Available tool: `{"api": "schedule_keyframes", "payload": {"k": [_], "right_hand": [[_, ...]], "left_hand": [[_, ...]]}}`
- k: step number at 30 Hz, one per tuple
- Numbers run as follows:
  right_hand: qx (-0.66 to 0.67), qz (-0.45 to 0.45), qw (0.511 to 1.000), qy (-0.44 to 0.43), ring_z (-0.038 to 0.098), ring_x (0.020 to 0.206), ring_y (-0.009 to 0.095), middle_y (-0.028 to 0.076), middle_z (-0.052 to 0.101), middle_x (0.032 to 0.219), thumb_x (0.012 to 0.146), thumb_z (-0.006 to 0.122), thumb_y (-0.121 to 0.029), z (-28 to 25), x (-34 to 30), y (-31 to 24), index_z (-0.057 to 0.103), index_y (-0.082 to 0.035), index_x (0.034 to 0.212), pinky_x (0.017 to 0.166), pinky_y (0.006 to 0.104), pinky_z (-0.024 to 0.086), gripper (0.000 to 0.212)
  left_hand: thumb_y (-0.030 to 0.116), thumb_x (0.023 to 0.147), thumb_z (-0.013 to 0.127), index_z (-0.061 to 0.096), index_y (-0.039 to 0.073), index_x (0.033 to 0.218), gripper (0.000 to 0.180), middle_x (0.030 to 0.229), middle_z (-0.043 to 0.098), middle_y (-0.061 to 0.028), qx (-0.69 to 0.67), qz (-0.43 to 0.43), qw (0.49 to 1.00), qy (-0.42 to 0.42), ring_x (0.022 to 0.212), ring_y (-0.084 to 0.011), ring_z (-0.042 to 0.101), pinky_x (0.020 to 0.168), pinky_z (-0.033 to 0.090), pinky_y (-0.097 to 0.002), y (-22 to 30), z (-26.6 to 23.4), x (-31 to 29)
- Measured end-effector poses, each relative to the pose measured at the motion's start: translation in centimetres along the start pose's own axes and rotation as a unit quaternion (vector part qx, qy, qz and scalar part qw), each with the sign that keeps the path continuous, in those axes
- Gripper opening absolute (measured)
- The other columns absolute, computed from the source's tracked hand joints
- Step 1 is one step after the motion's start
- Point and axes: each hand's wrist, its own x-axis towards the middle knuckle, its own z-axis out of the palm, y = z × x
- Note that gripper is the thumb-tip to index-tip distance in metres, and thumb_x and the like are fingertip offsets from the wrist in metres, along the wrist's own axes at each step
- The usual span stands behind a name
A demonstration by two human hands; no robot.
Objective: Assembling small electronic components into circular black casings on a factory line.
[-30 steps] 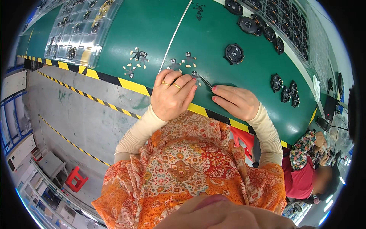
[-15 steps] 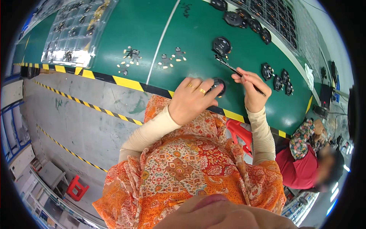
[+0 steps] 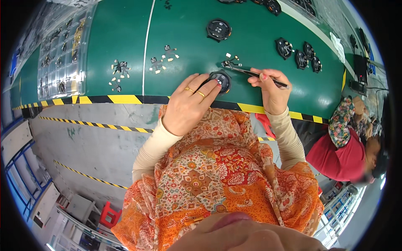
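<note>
The left hand (image 3: 186, 104) is at the near edge of the green worktop (image 3: 190, 27). Its fingers are bent and close to each other, with two gold rings on them. The tips touch the left side of a round black case (image 3: 226, 84). I cannot tell if they pinch it, because the thumb is hard to see. This case sits close to the near edge, by the yellow and black tape (image 3: 125, 99).

The right hand (image 3: 275, 90) is over the near edge too, farther right. Its thumb and fingers pinch dark tweezers (image 3: 251, 72). The tweezers point left, and their tips meet a small dark part with pale tabs (image 3: 228, 64). The part is just past the round black case, on the side toward the far edge. I cannot tell if it is lifted up or lying down.

Nearer the far edge there is another black case (image 3: 218, 29). Toward the right end of the worktop sit four more black cases (image 3: 301, 59), near each other. A white cloth (image 3: 337, 47) is by the far edge there.

On the left, past a white line (image 3: 146, 54), lie more small parts (image 3: 121, 67). A clear tray (image 3: 67, 54) with dark bits in it is at the left end. A person in red (image 3: 337, 154) is off to the right.
</note>
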Motion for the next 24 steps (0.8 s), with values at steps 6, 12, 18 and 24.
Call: {"api": "schedule_keyframes", "payload": {"k": [6, 12, 18, 24], "right_hand": [[-0.003, -0.016, 1.000, -0.005, 0.073, 0.083, 0.031, 0.032, 0.067, 0.108, 0.095, 0.061, -0.002, 0.0, -0.3, 0.2, 0.062, 0.004, 0.108, 0.073, 0.0360, 0.061, 0.014], [-0.028, 0.004, 1.000, -0.002, 0.073, 0.083, 0.032, 0.034, 0.066, 0.105, 0.096, 0.060, -0.002, 0.3, -0.4, 0.1, 0.059, 0.005, 0.108, 0.072, 0.0368, 0.061, 0.014], [-0.028, 0.011, 1.000, -0.004, 0.073, 0.081, 0.032, 0.033, 0.067, 0.103, 0.097, 0.058, -0.002, 0.8, -0.3, -0.1, 0.057, 0.005, 0.108, 0.070, 0.0359, 0.061, 0.013], [-0.025, 0.033, 0.999, -0.025, 0.073, 0.080, 0.030, 0.032, 0.067, 0.102, 0.097, 0.057, -0.002, 2.0, 0.1, -0.2, 0.052, 0.002, 0.107, 0.069, 0.0346, 0.061, 0.012]], "left_hand": [[0.008, 0.075, 0.062, 0.069, 0.001, 0.109, 0.035, 0.119, 0.061, -0.0079, -0.005, 0.008, 1.000, 0.017, 0.110, -0.0270, 0.057, 0.092, 0.050, -0.0427, -0.1, 0.1, -0.4], [0.007, 0.073, 0.069, 0.070, 0.006, 0.110, 0.037, 0.110, 0.060, -0.0072, -0.038, -0.058, 0.997, 0.038, 0.106, -0.0251, 0.056, 0.084, 0.049, -0.0396, 0.2, 0.8, -0.5], [0.009, 0.072, 0.073, 0.071, 0.007, 0.111, 0.039, 0.108, 0.060, -0.0063, 0.054, -0.024, 0.998, 0.012, 0.103, -0.0244, 0.058, 0.085, 0.048, -0.0382, 0.3, -0.4, -0.3], [0.009, 0.069, 0.077, 0.071, 0.005, 0.099, 0.030, 0.104, 0.065, -0.0043, -0.043, -0.046, 0.993, 0.095, 0.094, -0.0234, 0.061, 0.080, 0.049, -0.0368, -0.3, 1.0, -0.5]]}}
